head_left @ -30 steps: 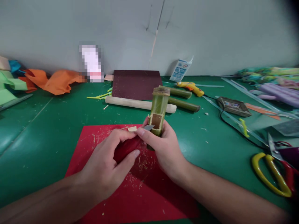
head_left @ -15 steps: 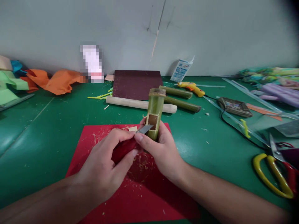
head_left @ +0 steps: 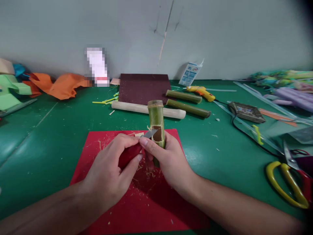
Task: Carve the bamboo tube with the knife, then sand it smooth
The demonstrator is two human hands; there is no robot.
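Observation:
My left hand [head_left: 110, 168] is closed around the red handle of a knife [head_left: 130, 154]. Its short blade points right, with the tip at a rectangular opening cut in a green bamboo tube [head_left: 156, 112]. The tube stands almost upright in my right hand [head_left: 172, 160], whose fingers wrap its lower part from behind. My right thumb presses near the base of the blade. A curl of shaving clings to the opening's left edge. Beneath both hands lies a red sheet [head_left: 161, 212] scattered with fine shavings and a pale chip.
Behind the hands lie a pale peeled stick [head_left: 132, 107], two green bamboo pieces [head_left: 188, 108] and a dark maroon board [head_left: 144, 88]. A yellow glue gun [head_left: 200, 92] trails a black cord to the right. Scissors [head_left: 288, 182] with yellow and red handles rest at right.
The bamboo tube has shifted a little left and down and stands straighter. The knife blade stays at the opening, and both hands keep their hold.

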